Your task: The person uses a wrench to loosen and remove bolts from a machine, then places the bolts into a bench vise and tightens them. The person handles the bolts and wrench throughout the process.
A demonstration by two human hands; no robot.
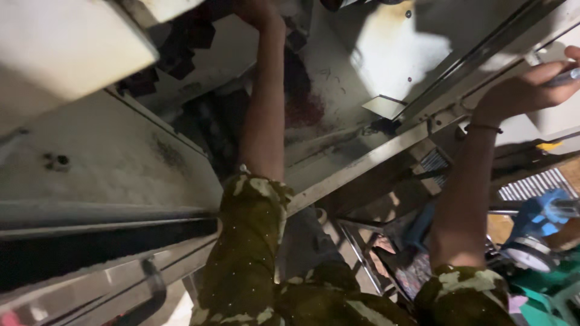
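Note:
My left arm reaches deep into the open grey metal machine [115, 151]. My left hand [258, 11] sits at the top edge of the view against dark parts inside, and its fingers are cut off from sight. My right hand [525, 90], with a thin band on the wrist, is closed around a slim grey metal bar [568, 76] at the machine's right side. Both forearms are bare, with camouflage-pattern sleeves rolled up above the elbows.
A long metal rail [362, 166] runs diagonally across the machine's edge. Red-brown stains [305, 111] mark the inner panel. Lower right holds a blue fitting [544, 214], a round white dial [531, 256], green parts [544, 302] and a ribbed grating [534, 184].

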